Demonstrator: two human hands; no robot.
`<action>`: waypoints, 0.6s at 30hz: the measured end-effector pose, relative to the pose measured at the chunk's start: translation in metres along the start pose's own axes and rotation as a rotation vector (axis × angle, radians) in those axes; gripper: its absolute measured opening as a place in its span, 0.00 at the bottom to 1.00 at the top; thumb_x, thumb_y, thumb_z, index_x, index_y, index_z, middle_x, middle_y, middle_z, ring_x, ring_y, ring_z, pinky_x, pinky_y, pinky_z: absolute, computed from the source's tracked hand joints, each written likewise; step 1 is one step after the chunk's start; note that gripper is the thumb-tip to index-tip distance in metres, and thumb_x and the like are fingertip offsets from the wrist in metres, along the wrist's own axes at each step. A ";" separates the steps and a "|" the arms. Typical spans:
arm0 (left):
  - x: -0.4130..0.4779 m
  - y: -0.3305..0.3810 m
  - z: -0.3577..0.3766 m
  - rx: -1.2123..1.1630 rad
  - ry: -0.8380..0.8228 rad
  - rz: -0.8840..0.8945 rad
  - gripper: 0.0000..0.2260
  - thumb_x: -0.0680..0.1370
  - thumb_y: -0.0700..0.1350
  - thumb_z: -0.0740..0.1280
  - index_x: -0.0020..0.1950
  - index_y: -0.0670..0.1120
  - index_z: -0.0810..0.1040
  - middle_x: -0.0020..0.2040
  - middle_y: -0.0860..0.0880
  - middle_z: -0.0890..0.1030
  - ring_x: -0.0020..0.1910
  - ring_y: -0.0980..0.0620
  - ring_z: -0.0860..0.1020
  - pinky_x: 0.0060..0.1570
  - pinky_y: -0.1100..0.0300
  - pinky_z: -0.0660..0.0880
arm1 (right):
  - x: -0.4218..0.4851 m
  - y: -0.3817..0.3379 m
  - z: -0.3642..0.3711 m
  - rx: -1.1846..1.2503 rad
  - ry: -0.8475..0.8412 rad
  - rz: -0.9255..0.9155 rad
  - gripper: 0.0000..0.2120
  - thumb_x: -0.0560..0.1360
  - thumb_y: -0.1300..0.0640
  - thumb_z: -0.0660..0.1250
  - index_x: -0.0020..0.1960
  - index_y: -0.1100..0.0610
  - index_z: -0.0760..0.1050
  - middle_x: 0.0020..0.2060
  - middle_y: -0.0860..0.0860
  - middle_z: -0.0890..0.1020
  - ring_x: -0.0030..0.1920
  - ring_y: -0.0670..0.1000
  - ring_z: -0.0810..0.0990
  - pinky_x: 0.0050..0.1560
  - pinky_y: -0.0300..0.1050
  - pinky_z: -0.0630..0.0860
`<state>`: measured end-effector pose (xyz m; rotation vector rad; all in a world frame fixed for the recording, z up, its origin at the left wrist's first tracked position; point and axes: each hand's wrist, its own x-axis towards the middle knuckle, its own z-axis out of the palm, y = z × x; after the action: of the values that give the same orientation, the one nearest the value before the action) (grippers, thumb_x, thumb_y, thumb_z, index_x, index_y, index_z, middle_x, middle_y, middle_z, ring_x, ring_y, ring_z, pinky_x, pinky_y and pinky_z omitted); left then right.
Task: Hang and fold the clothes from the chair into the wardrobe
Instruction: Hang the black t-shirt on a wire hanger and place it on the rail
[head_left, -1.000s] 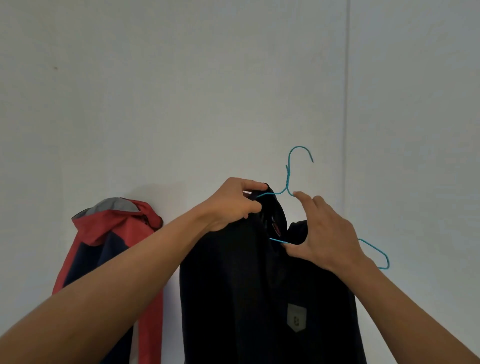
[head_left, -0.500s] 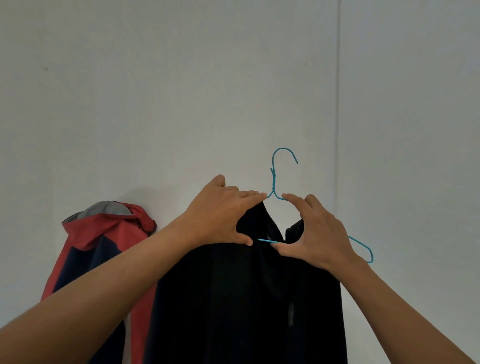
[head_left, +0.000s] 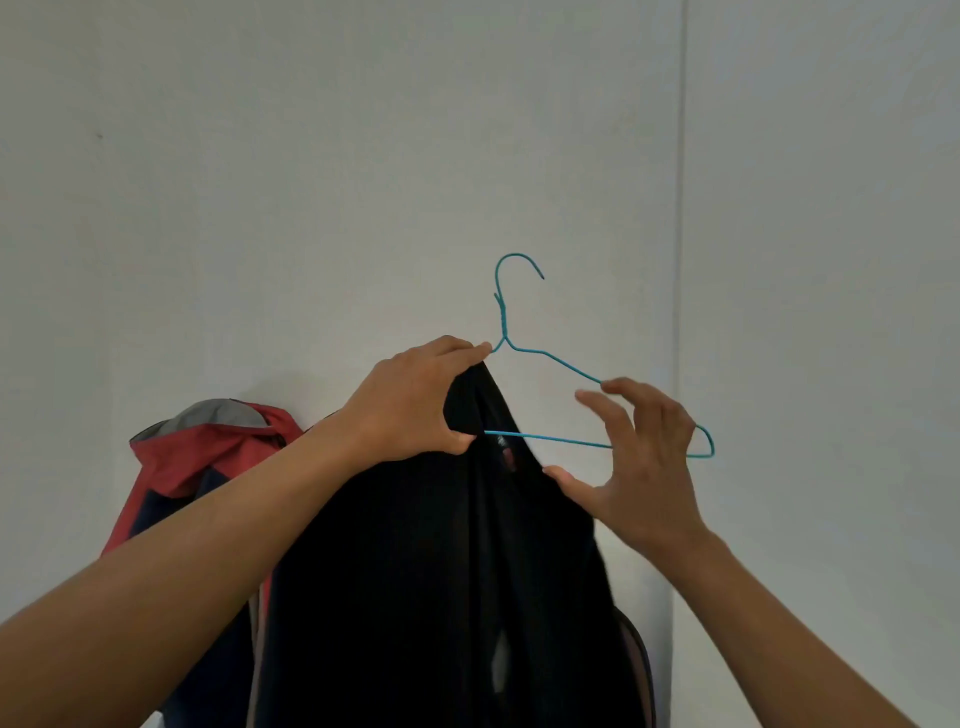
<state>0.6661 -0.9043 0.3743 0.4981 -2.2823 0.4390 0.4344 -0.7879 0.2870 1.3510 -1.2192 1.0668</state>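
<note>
Red-navy jacket (head_left: 208, 452) far left, against the wall. Left grip (head_left: 410, 400) is clenched on the black garment (head_left: 441, 571), pinning its top to the blue wire hanger (head_left: 550, 358) near the neck. Right grip (head_left: 639, 467) has let go, fingers spread, holding nothing. The hanger's right arm is now bare, so that shoulder likely still needs threading.

The left half of the blue hanger (head_left: 550, 358) is hidden beneath the black garment (head_left: 415, 571) and left hand (head_left: 410, 400). Garment and red jacket (head_left: 208, 447) are cut off below — the jacket also masked by the left forearm (head_left: 208, 561).
</note>
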 end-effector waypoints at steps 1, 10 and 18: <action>0.002 0.001 -0.001 0.009 -0.006 0.008 0.43 0.67 0.56 0.76 0.79 0.54 0.62 0.72 0.56 0.69 0.67 0.54 0.72 0.61 0.54 0.74 | -0.005 -0.006 0.003 -0.009 0.097 -0.010 0.30 0.65 0.45 0.78 0.62 0.51 0.72 0.61 0.54 0.73 0.63 0.55 0.70 0.61 0.60 0.66; 0.005 -0.011 -0.015 -0.060 0.036 -0.019 0.44 0.64 0.53 0.78 0.78 0.52 0.64 0.70 0.55 0.72 0.66 0.54 0.73 0.61 0.51 0.75 | -0.033 -0.057 0.025 0.708 -0.439 0.531 0.05 0.79 0.45 0.66 0.54 0.39 0.75 0.53 0.37 0.77 0.55 0.43 0.77 0.52 0.37 0.73; -0.011 -0.032 -0.032 -0.022 0.062 -0.091 0.45 0.63 0.54 0.80 0.77 0.52 0.65 0.70 0.54 0.72 0.67 0.53 0.72 0.62 0.51 0.74 | -0.027 -0.052 0.037 0.767 -0.804 0.765 0.18 0.82 0.42 0.58 0.52 0.50 0.85 0.46 0.47 0.86 0.46 0.46 0.84 0.53 0.42 0.75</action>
<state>0.7077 -0.9151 0.3930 0.5673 -2.1934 0.3784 0.4826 -0.8206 0.2505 2.0836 -2.1585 1.7112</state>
